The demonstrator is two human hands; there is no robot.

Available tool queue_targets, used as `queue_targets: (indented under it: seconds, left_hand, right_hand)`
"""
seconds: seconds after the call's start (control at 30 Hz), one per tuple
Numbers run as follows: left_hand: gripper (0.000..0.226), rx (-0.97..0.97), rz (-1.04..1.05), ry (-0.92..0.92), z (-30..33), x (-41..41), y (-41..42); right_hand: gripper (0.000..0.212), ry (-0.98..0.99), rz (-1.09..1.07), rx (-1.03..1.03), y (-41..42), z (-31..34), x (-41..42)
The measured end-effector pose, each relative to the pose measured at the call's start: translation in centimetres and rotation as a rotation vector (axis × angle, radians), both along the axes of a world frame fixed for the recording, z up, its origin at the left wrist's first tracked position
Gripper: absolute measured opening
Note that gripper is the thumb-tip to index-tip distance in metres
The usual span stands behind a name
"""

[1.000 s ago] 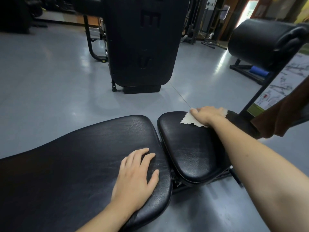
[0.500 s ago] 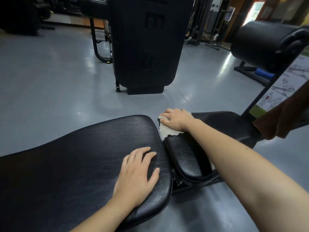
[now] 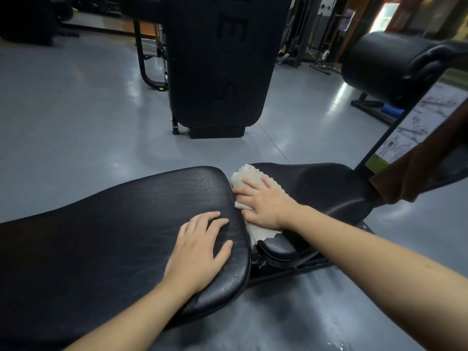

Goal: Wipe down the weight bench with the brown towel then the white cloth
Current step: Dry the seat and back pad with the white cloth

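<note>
Bench (image 3: 126, 224) gap: white cloth (image 3: 247, 176) underhand.

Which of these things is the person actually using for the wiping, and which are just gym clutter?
In use:
white cloth under the right hand
bench, steadied by the left hand
brown towel, hung at the right

Just around:
black machine
roller pad
exercise chart

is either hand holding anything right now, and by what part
The right hand presses flat on the middle of the white cloth on the seat pad. The left hand holds nothing.
</note>
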State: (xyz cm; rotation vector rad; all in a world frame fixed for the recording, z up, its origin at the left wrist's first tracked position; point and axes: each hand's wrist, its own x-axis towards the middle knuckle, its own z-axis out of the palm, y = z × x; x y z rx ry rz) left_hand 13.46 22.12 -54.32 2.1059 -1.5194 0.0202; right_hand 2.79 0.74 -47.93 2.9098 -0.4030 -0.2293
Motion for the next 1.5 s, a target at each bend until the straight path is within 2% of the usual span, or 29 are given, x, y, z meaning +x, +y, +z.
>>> queue_targets:
  seconds: [0.13,0.2,0.37,0.5,0.57,0.7,0.87,1.03,1.2,1.33,1.5]
  left_hand:
    - [0.051,-0.002,0.001,0.002,0.0,0.0,0.1]
    - [0.052,-0.001,0.0,0.003,-0.1,0.0,0.1]
    - [0.054,-0.002,-0.002,0.004,0.0,0.0,0.1]
    - [0.054,-0.001,-0.003,0.008,0.1,0.0,0.1]
    - [0.054,0.001,-0.002,0.006,0.1,0.0,0.1]
    - [0.053,0.0,-0.003,0.005,0.1,-0.1,0.0]
    - [0.052,0.001,-0.003,0.0,0.1,0.0,0.1]
    - [0.053,0.007,-0.003,-0.007,0.2,0.0,0.0]
    - [0.054,0.012,-0.004,-0.003,0.3,0.0,0.2]
    - [0.054,0.01,-0.01,0.009,0.3,0.1,0.2]
    - [0.054,0.005,-0.02,0.019,0.5,0.1,0.2]
  right_hand:
    - [0.082,-0.048,-0.048,0.032,2.2,-0.2,-2.4]
    - [0.074,-0.086,-0.029,0.032,3.1,-0.6,-3.8]
    - [0.043,-0.173,0.139,-0.095,5.0,-2.0,-8.1]
    - [0.039,-0.117,0.326,-0.212,5.5,-2.0,-11.3]
    - [0.048,-0.092,0.377,-0.237,5.2,-1.9,-12.8]
    - [0.089,-0.078,0.308,-0.259,4.5,-1.4,-12.6]
    - [0.106,-0.059,0.142,-0.232,4.4,-1.5,-10.4]
    - [0.108,-0.071,0.002,-0.201,5.4,-2.3,-9.4]
    - [0.103,-0.172,-0.127,-0.168,6.7,-3.2,-8.3]
    - [0.107,-0.223,-0.043,-0.159,5.3,-3.4,-10.2]
    - [0.121,-0.101,0.102,-0.068,0.9,-1.0,-12.9]
